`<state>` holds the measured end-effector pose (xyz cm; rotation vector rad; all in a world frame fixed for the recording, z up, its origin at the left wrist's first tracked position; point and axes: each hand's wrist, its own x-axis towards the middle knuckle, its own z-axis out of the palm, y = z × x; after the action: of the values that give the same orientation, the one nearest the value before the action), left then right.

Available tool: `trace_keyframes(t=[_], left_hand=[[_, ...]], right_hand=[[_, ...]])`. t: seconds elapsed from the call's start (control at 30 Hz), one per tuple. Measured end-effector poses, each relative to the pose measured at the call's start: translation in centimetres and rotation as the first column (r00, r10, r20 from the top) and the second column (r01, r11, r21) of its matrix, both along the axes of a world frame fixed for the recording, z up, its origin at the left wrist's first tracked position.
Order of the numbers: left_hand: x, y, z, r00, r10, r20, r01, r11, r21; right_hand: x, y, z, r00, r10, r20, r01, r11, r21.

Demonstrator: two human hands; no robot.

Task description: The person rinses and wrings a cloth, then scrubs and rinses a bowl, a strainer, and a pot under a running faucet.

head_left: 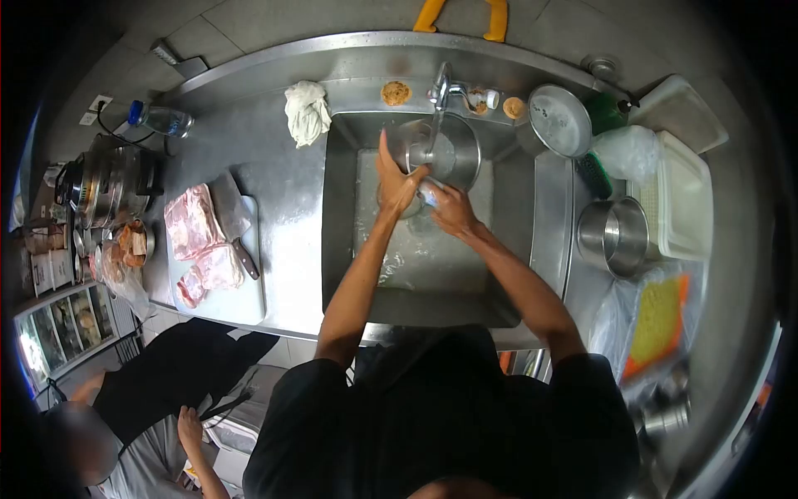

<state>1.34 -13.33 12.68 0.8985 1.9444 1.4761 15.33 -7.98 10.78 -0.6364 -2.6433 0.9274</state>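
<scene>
Both hands are over a steel sink (pixel 432 303), near the stream from the faucet (pixel 440 87). My left hand (pixel 396 185) has its fingers stretched out towards the back of the sink. Its thumb side is close to my right hand (pixel 451 206), whose fingers are curled round a small whitish item (pixel 429 193) that I cannot make out. Behind the hands, a round metal pot (pixel 467 154) sits tilted in the sink under the running water. Some water covers the sink floor.
Left of the sink, raw meat (pixel 193 220) and a cleaver (pixel 230 208) lie on a white board (pixel 241 308). A white cloth (pixel 307 113) is behind. Metal pots (pixel 613 237) and a plastic tray (pixel 686 195) stand right. Another person (pixel 158 449) is at lower left.
</scene>
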Motion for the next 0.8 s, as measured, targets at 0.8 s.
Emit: trace_keyframes(t=[0.8], left_hand=[[-1.3, 1.8, -0.2, 0.959, 0.110, 0.262, -0.063, 0.981, -0.181]], right_hand=[[-5.5, -1.0, 1.5, 0.908, -0.382, -0.171, 0.295, 0.874, -0.385]])
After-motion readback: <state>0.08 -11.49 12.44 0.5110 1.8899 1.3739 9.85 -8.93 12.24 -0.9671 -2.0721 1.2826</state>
